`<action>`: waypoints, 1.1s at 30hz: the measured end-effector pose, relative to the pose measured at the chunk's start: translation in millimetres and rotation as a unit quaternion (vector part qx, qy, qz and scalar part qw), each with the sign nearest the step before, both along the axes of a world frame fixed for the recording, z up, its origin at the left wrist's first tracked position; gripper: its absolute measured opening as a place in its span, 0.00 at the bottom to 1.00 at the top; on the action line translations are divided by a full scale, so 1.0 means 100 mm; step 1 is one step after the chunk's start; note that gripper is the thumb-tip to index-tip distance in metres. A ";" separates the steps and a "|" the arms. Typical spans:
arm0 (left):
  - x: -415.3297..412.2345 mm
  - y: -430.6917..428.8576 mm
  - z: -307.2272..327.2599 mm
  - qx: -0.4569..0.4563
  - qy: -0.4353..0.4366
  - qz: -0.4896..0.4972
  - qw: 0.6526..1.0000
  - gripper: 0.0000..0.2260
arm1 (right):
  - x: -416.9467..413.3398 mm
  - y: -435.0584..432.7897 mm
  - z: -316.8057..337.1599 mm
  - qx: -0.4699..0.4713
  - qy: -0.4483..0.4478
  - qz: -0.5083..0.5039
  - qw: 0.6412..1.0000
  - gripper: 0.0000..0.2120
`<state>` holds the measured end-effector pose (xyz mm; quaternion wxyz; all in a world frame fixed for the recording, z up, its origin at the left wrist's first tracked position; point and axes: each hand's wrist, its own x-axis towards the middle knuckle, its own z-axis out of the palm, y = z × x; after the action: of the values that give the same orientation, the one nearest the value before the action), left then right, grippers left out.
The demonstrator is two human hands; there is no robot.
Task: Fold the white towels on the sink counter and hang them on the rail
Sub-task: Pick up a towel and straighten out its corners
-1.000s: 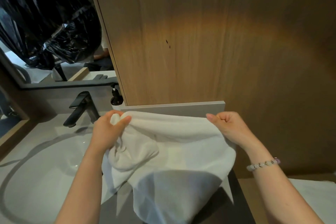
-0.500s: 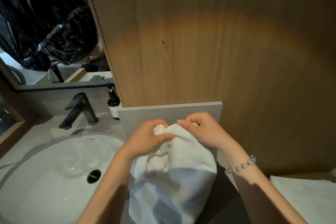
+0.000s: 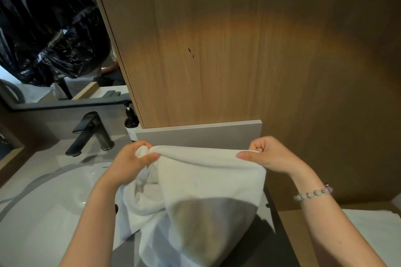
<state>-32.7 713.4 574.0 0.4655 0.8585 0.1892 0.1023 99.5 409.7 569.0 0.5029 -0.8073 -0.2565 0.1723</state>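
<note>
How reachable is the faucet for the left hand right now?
Probably yes: the faucet sits close beyond the left hand with nothing between, but that hand pinches the towel and is busy.

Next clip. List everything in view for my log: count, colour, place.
towel: one, white, held up over the counter by its top edge
cloth: one, white, lower right corner, maybe another towel
faucet: one, black, behind the basin
basin: one, white, lower left
pump bottle: one, dark, right of faucet
mirror: one, upper left
wall panel: one, wood-brown, ahead
bracelet: one, pale beads, right wrist
left hand: one, grips towel's left corner
right hand: one, grips towel's right corner
</note>
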 end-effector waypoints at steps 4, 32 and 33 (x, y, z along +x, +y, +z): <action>-0.05 0.05 -0.07 -0.008 0.020 0.025 0.999 0.05 | 0.04 -0.09 -0.03 0.011 0.022 -0.007 1.000 0.23; 0.00 -0.22 -0.18 -0.078 -0.012 0.145 0.986 0.08 | -0.03 -0.43 -0.28 0.224 0.241 -0.009 0.944 0.12; 0.01 -0.24 -0.17 -0.094 -0.007 0.152 0.984 0.08 | -0.05 -0.39 -0.28 0.228 0.244 -0.029 0.942 0.07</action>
<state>-31.7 689.1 556.7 0.5246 0.7713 0.3231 0.1595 94.0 370.8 541.2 0.7253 -0.6115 -0.1342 0.2864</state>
